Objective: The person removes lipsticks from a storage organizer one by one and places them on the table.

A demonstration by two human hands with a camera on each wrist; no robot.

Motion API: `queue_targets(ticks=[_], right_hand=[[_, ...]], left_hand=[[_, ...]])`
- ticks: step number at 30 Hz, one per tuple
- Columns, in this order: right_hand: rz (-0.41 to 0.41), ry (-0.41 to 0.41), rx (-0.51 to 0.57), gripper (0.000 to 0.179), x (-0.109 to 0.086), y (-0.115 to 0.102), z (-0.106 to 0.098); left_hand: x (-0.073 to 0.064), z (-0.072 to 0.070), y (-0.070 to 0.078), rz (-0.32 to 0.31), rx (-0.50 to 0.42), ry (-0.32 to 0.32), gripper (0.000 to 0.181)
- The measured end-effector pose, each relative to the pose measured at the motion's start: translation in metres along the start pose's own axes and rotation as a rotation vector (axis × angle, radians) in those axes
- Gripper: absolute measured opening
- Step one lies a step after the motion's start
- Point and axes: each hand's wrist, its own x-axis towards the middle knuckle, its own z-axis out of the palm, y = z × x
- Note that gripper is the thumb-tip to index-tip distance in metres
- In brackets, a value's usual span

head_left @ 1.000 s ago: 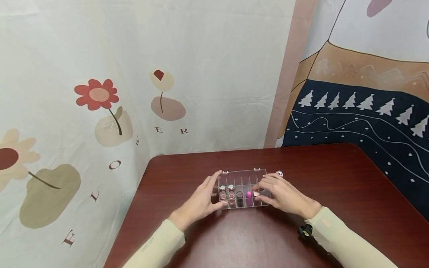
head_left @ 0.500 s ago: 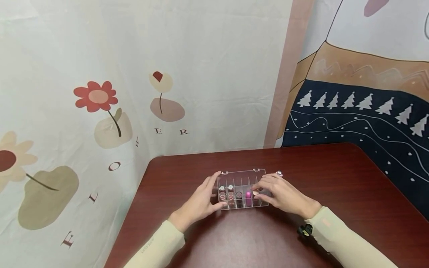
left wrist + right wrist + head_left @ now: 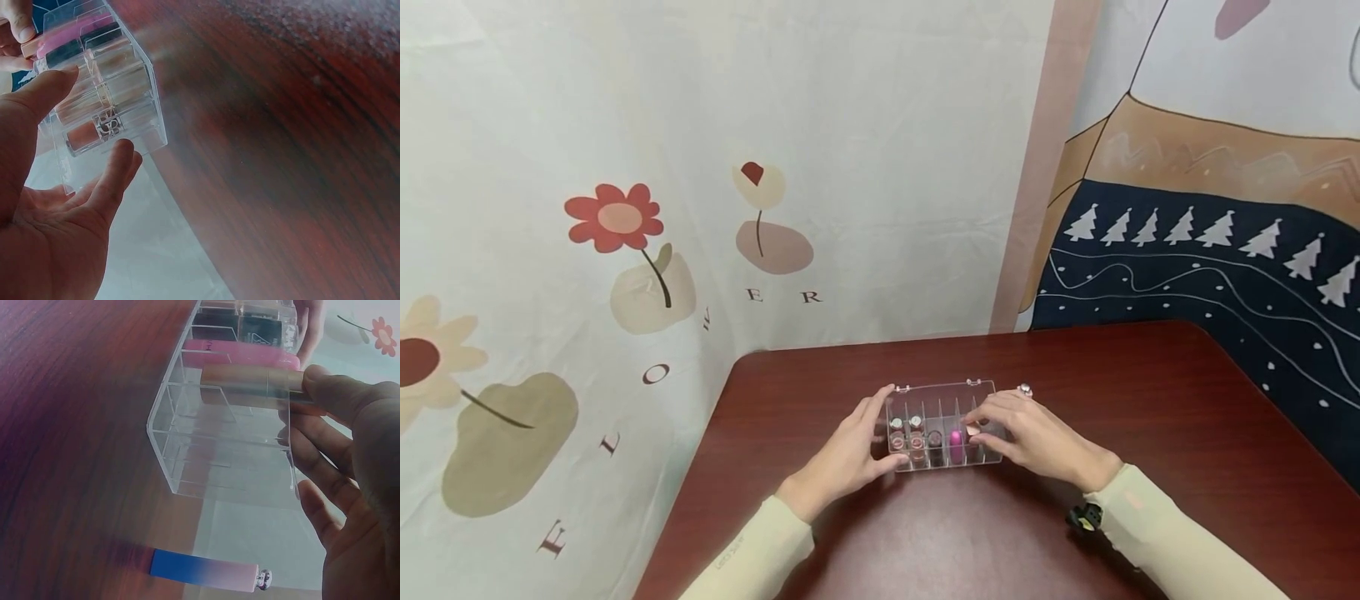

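Observation:
A clear plastic lipstick organizer (image 3: 250,472) with narrow compartments stands on the table. My left hand (image 3: 846,446) grips its left end, thumb at the front and fingers at the side and back. Between thumb and fingers, my right hand (image 3: 1026,429) pinches the top of a gold lipstick tube (image 3: 234,378), whose lower part sits in a compartment towards the right. Just left of that tube stands a bright pink lipstick (image 3: 956,447). A dark tube (image 3: 935,447) comes after it, then several clear-cased lipsticks (image 3: 84,134) with reddish-brown colour fill the left compartments.
Right of the organizer, a blue-to-pink lipstick (image 3: 203,570) with a silver knob stands upright on the table. The dark red wooden table (image 3: 940,542) reaches back to a flower-print curtain (image 3: 880,167) and a navy tree-print one (image 3: 1187,267).

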Motion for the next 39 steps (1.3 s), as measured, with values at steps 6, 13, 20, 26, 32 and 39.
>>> queue_targets(ticks=[6,13,20,26,32,39], right_hand=[[0.014,0.007,-0.003,0.023,-0.0021,-0.0012,-0.0009],[0.014,0.026,0.003,0.025,-0.0018,-0.0004,-0.0039],[-0.036,0.077,0.056,0.031,0.0012,0.0022,-0.0051],[-0.05,0.104,0.14,0.036,0.0023,0.0032,-0.0058],[-0.076,0.14,0.162,0.036,0.0019,0.005,-0.0063],[-0.127,0.196,0.16,0.04,0.0032,0.0085,-0.0078]], left_hand=[[-0.0009,0.0016,-0.0001,0.006,-0.013,0.001,0.109],[-0.0002,0.0012,-0.0004,0.001,-0.007,0.0,0.109],[0.0004,0.0013,-0.0009,0.02,0.008,0.016,0.109],[-0.0004,0.001,-0.0004,0.01,0.014,0.011,0.11],[-0.0001,0.0005,-0.0002,0.014,0.004,0.013,0.111],[-0.0007,0.0007,0.0,0.006,-0.003,0.007,0.11]])
